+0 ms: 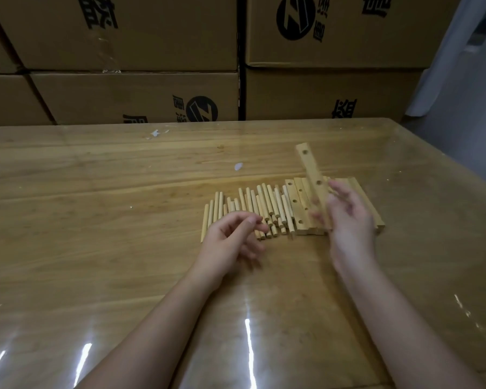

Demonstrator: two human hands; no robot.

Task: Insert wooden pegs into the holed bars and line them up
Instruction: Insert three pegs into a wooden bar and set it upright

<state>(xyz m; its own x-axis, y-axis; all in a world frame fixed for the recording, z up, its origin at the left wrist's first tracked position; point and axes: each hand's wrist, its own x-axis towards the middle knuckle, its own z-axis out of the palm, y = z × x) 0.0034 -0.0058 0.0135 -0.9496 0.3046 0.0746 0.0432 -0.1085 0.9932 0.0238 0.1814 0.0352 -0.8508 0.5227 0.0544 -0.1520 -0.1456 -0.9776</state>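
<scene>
From my feed, one holed bar [309, 169] is lifted off the table. Its long axis runs away from me and leans slightly left; the far end is highest and the hole-drilled face is turned towards the camera. Its near end sits in my right hand [351, 223], fingers wrapped around it, though that hand is blurred. Under it the other bars [296, 203] lie flat, side by side, running near-to-far. The pegs [264, 209] are heaped touching their left edge and point the same way. My left hand [230, 240] hovers over the near peg ends, fingers loosely curled, holding nothing I can see. All of it rests on a glossy wooden table [96, 220], with stacked printed cardboard boxes [124, 32] behind.
</scene>
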